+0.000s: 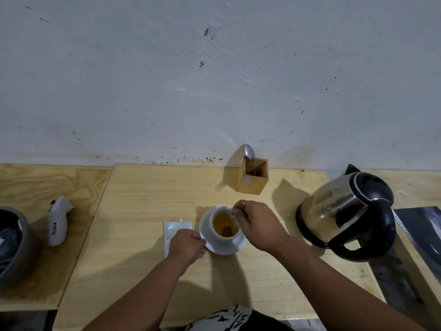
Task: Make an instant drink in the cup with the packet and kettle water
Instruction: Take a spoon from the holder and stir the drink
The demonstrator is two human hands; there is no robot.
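A white cup stands on a white saucer at the middle of the wooden table. Amber liquid fills the cup, with a dark tea bag lying in it. My right hand hovers over the cup's right rim, fingers pinched on a thin string that runs down to the tea bag. My left hand grips the saucer's left edge. The white packet lies flat just left of the saucer, partly under my left hand. The steel kettle with a black handle sits at the right.
A wooden holder with a spoon stands by the wall behind the cup. A white device and a dark grey bowl lie at the left. A dark book lies right of the kettle.
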